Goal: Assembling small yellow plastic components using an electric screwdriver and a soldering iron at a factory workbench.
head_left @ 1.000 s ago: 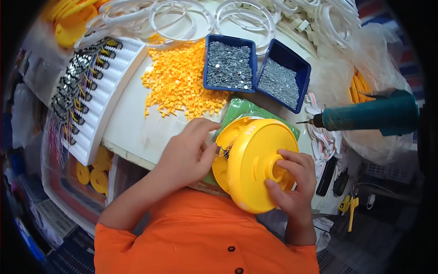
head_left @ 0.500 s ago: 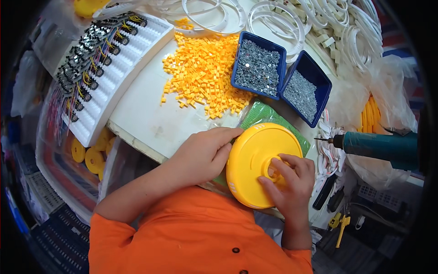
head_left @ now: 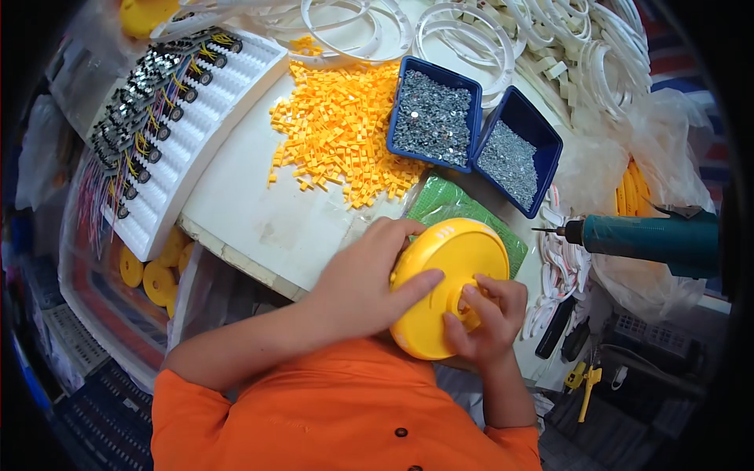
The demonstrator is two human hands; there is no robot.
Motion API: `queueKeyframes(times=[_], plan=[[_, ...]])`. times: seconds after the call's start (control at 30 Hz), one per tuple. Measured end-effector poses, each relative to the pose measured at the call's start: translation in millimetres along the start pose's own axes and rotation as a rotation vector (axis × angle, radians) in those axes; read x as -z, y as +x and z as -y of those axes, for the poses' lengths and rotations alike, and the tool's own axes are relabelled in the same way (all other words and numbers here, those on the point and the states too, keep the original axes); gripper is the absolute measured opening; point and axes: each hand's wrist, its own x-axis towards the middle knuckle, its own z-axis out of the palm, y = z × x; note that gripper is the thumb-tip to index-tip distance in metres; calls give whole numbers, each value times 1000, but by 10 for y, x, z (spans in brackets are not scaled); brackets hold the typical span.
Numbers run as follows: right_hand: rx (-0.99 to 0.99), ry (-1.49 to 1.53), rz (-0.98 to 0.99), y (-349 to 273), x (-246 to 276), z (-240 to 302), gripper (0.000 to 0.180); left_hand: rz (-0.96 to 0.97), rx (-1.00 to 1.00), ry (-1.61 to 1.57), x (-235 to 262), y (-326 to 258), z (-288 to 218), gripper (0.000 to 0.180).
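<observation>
A round yellow plastic housing (head_left: 420, 318) with a raised hollow hub is held tilted at the near edge of the table. My left hand (head_left: 373, 271) grips its left rim, thumb lying across the face and the other fingers round behind it. With bent fingers, my right hand (head_left: 491, 314) grasps the hub; its fingertips partly cover the opening. Under and behind the housing lies a green pad (head_left: 455, 200) in clear plastic. The teal electric screwdriver (head_left: 648, 242) points in from the right, apart from both hands.
Small yellow plastic pieces (head_left: 342, 129) are heaped beyond my hands. Two blue bins (head_left: 436, 114) hold small metal parts. A white foam tray (head_left: 208, 129) with wired components stands at left, above a clear tub of yellow discs (head_left: 159, 282). White rings (head_left: 357, 39) and cable bundles fill the back.
The housing has tilted, its face turning more to the right. My left thumb has come over onto its face. My right hand stays at the hub.
</observation>
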Motion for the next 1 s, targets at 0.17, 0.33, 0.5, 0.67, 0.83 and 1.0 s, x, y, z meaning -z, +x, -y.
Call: queueKeyframes(times=[0.17,0.33,0.5,0.67,0.83,1.0], plan=[[59,-41,-153,-237,65,-43,52,-138,-120,-419,-381,-31,19,54],[-524,446,-576,-178,-9,-46,60,-109,-240,-403,-419,-186,114,50],[-723,919,-243,-236,251,-59,72,25,-362,-380,-170,-117,70,56],[-322,599,-210,-84,760,-232,81,272,-611,165,365,321,-625,86],[127,105,-56,-136,746,-265,65,255,-1069,650,404,485,-410,48],[185,-86,87,-665,255,-240,52,428,-998,809,225,278,35,30]])
